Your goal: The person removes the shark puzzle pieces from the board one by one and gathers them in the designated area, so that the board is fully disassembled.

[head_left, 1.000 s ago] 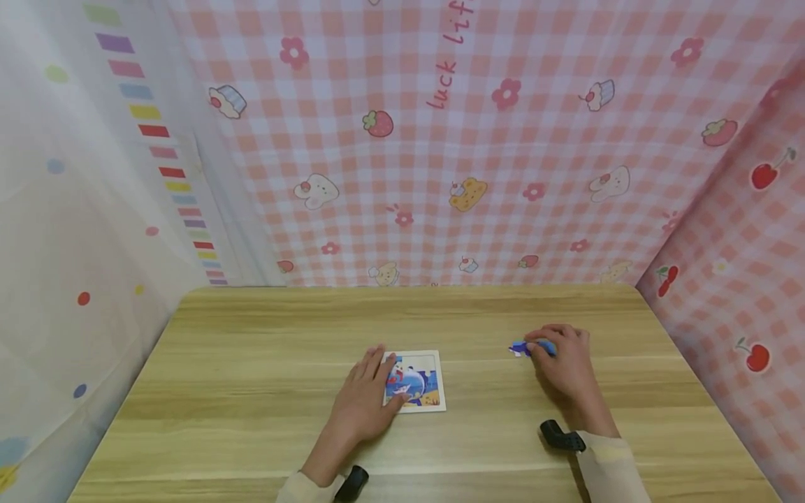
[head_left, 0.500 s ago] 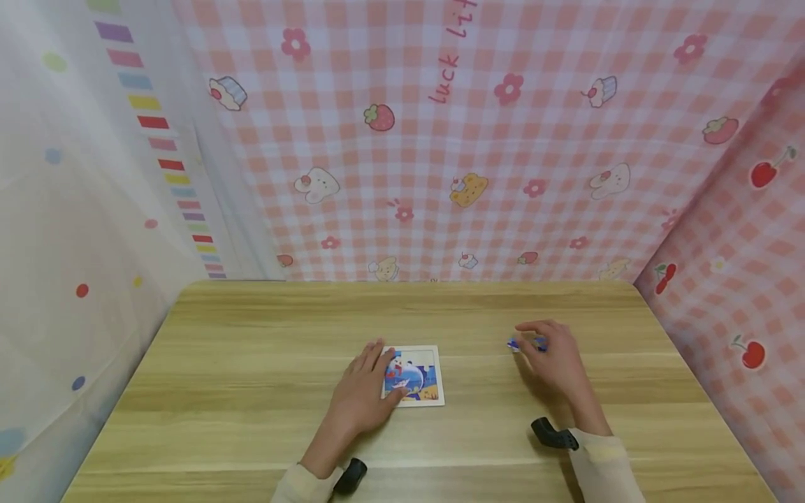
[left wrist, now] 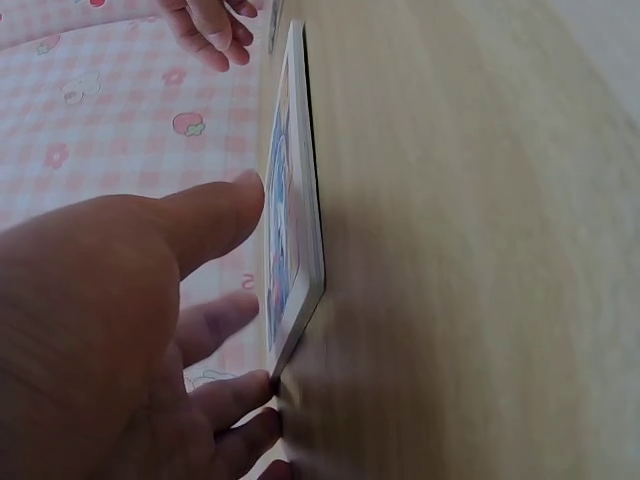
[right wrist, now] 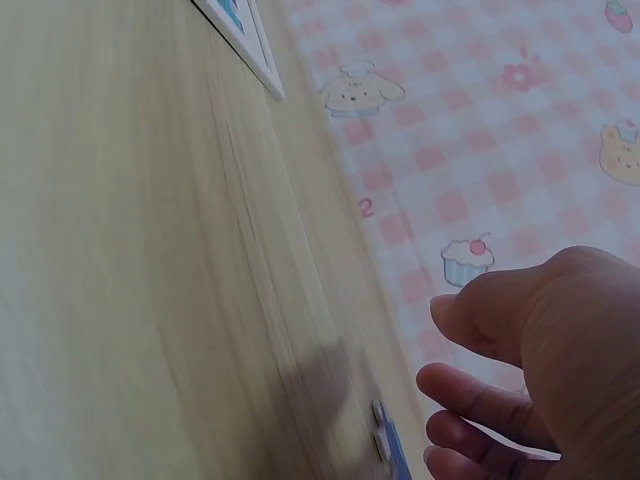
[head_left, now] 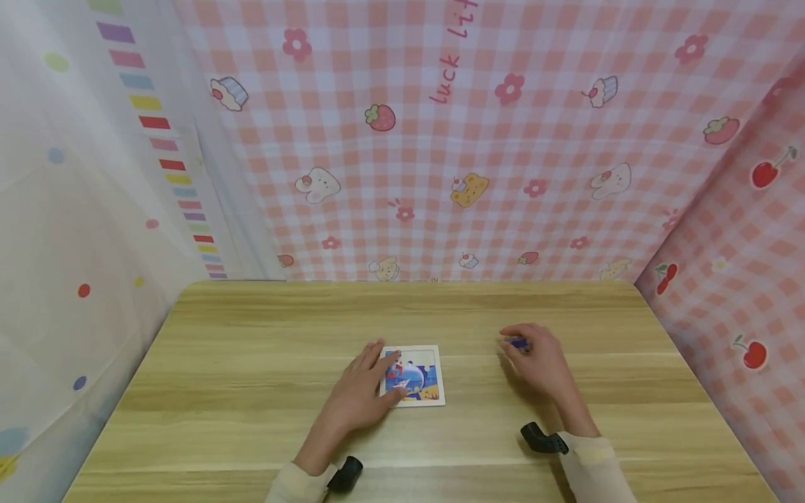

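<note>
A small square puzzle board (head_left: pixel 420 377) with a white frame and a blue picture lies flat on the wooden table (head_left: pixel 251 349). My left hand (head_left: pixel 361 392) rests on its left edge with fingers straight; in the left wrist view the thumb and fingertips (left wrist: pixel 225 205) touch the puzzle board (left wrist: pixel 295 230). To the right, my right hand (head_left: pixel 538 358) curls its fingers over a blue puzzle piece (head_left: pixel 518 342) that lies on the table. In the right wrist view the puzzle piece (right wrist: pixel 388 452) sits by the fingertips (right wrist: pixel 450 385), with the thumb held apart.
Pink checked cloth (head_left: pixel 478 140) hangs behind and to the right of the table. A pale dotted curtain (head_left: pixel 75 209) hangs on the left. Black wrist mounts (head_left: pixel 542 439) sit at both cuffs.
My right hand has moved left and closed over the blue piece, hiding more of it. The left hand stays on the board.
</note>
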`<action>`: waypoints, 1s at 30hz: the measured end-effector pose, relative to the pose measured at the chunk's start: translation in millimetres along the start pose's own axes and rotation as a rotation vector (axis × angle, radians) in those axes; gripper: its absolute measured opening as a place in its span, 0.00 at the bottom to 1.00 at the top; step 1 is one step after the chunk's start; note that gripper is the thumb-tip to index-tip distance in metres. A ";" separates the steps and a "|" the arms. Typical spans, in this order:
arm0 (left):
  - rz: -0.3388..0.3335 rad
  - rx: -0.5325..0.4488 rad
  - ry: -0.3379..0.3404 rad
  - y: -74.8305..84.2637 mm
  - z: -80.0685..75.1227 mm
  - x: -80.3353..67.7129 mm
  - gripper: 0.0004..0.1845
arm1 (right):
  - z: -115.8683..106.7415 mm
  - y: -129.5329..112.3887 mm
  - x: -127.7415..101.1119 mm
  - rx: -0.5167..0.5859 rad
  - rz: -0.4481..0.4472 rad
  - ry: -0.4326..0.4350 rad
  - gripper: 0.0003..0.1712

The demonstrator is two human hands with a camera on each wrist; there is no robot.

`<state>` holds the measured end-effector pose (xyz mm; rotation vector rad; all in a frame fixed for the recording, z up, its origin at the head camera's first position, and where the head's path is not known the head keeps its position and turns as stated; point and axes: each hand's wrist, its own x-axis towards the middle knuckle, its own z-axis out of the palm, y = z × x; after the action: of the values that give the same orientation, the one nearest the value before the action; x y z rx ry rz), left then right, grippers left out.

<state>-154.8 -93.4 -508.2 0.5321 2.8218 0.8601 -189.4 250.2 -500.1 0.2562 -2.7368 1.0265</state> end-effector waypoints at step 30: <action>0.080 0.060 -0.083 2.1 -0.9 -25.1 0.36 | 42.4 -45.9 -2.7 0.103 0.053 -0.130 0.12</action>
<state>-131.1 -101.6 -505.4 0.6769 2.7753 0.7501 -181.7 188.2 -503.1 0.2768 -2.8232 1.2069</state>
